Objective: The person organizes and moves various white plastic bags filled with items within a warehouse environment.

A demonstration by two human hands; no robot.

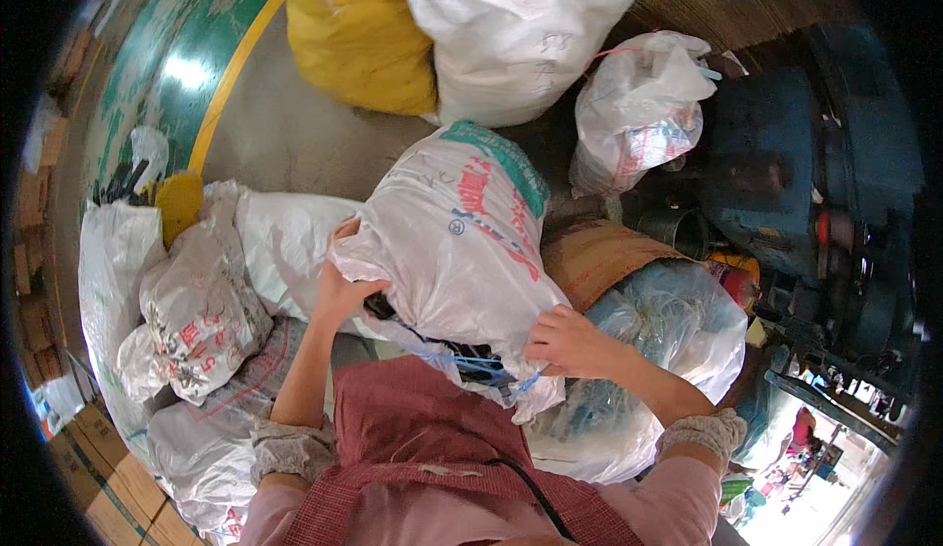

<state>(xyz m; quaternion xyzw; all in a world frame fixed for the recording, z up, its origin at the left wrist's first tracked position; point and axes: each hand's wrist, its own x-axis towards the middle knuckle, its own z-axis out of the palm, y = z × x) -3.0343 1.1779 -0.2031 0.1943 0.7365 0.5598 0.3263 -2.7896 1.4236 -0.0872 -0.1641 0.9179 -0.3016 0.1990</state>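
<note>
A full white woven sack [442, 222] with red, blue and green printing lies tilted right in front of me. Its mouth faces my body and gapes, showing dark items [471, 358] inside that I cannot make out. Blue string [460, 358] runs across this opening. On the left edge of the mouth, my left hand [350, 277] grips the sack's fabric. My right hand [567, 340] pinches the right edge near the string's end.
A yellow sack [361, 38] and a large white sack [516, 38] stand beyond. Several filled bags [206, 318] crowd the left. At right are a tied plastic bag [641, 111], a clear bag [648, 340] in a brown sack [604, 251], and dark blue machinery [781, 148]. Cardboard boxes [118, 472] sit lower left.
</note>
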